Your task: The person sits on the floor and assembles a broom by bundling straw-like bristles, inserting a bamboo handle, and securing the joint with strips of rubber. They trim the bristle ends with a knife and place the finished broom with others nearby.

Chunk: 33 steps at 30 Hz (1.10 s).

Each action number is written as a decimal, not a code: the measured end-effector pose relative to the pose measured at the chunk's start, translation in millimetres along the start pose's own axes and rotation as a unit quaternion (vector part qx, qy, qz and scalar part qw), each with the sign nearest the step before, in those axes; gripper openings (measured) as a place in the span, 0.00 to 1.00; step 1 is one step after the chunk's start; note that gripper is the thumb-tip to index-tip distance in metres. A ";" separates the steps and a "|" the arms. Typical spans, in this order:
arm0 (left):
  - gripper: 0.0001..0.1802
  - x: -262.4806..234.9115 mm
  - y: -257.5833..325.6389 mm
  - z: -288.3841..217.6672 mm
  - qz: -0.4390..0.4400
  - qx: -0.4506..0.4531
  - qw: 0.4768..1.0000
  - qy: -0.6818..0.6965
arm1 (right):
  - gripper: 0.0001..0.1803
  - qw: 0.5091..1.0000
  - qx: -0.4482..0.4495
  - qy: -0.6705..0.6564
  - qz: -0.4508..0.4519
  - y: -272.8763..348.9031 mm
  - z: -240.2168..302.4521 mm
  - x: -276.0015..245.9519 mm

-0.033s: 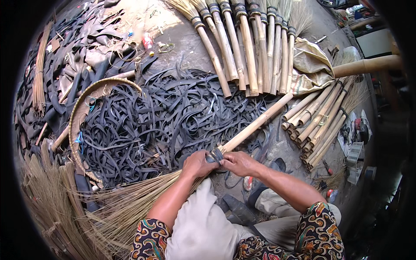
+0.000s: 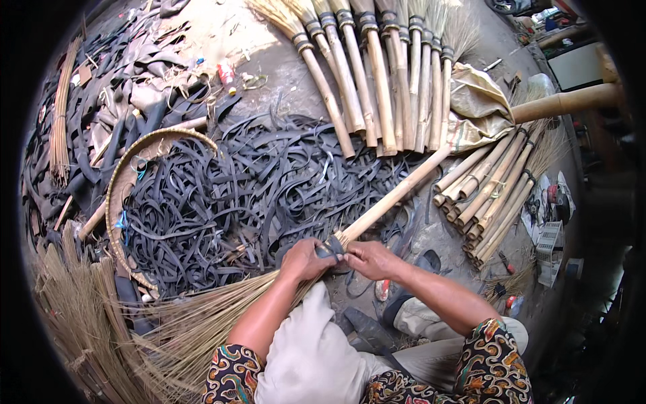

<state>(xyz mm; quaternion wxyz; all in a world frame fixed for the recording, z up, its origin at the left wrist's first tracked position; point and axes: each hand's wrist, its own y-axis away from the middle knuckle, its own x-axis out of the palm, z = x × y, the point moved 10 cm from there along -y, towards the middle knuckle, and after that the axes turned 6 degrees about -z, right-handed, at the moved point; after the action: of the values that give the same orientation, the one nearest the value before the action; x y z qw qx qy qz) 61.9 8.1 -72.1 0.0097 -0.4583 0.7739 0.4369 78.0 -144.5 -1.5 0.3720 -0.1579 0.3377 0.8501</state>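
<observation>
Just off centre toward 6 o'clock, a person's left hand (image 2: 303, 260) clamps a broom's straw (image 2: 232, 295) while the right hand (image 2: 370, 260) pinches the dark strip (image 2: 335, 246) at its neck; binding looks unfinished, with finished-looking brooms (image 2: 379, 94) fanned at 12 o'clock.

A bright patch (image 2: 219, 23) lights the grey floor (image 2: 286, 81).
</observation>
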 end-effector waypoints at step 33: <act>0.44 -5.6 6.2 -9.4 -0.023 0.038 0.997 -0.055 | 0.13 0.928 0.080 0.127 -0.342 39.1 -2.0 31.7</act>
<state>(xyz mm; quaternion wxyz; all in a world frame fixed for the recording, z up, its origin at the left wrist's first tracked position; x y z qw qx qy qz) 64.3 6.8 -59.9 0.0797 -0.4505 0.7776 0.4313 27.8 -148.5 -1.6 0.6053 -0.3401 0.3742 0.6148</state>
